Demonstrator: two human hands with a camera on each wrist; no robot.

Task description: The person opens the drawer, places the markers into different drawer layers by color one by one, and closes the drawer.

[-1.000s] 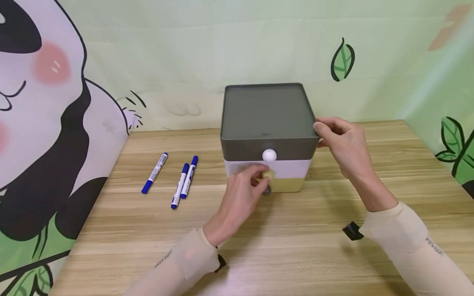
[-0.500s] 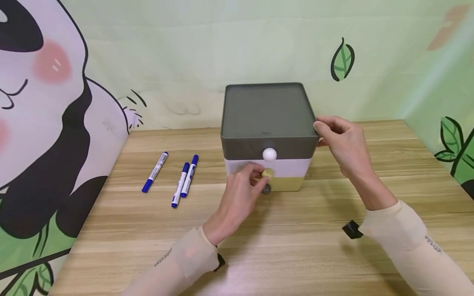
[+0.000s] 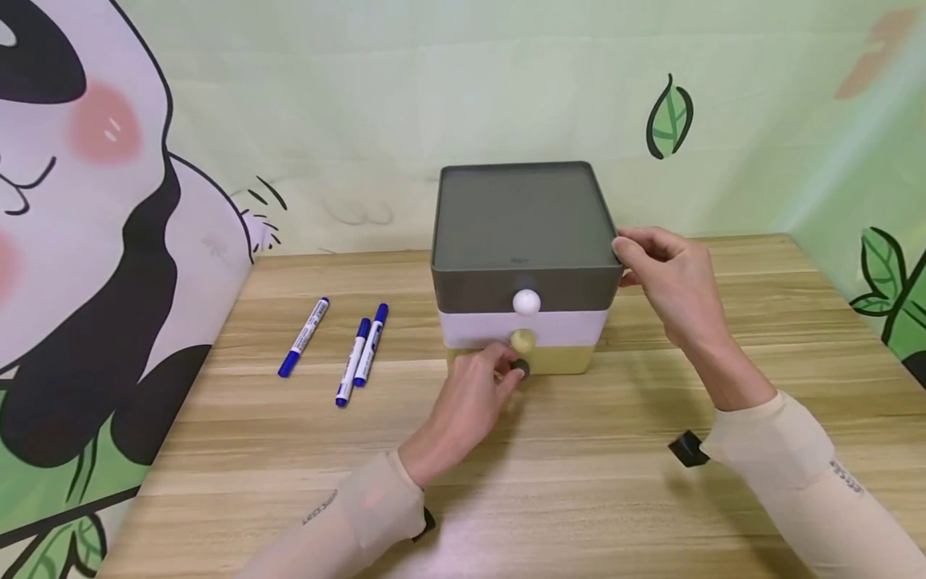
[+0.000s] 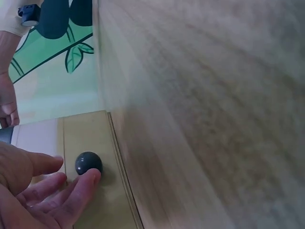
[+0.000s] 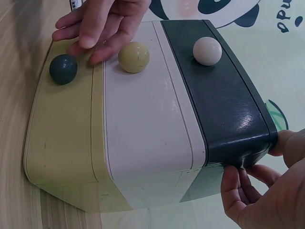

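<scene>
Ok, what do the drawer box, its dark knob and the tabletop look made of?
Drawer box: probably moulded plastic, lightly glossy; highlights show on its rounded dark corner.
Dark knob: glossy, with a small bright reflection; plastic or painted wood, can't tell.
Tabletop: wood or wood-look laminate, satin, with long grain streaks.

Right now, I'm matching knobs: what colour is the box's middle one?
The middle knob is yellow, clearest in the right wrist view.

Box [image 3: 524, 217] on table [image 3: 579, 482]. Left hand [image 3: 463, 398] at dark knob [image 3: 522, 367], low on box's front; yellow knob [image 3: 522, 341] and white knob [image 3: 526, 302] above. Right hand [image 3: 683, 289] grips box's right edge. Three markers [image 3: 370, 346] left of box; mural [image 3: 506, 96] behind it.
</scene>
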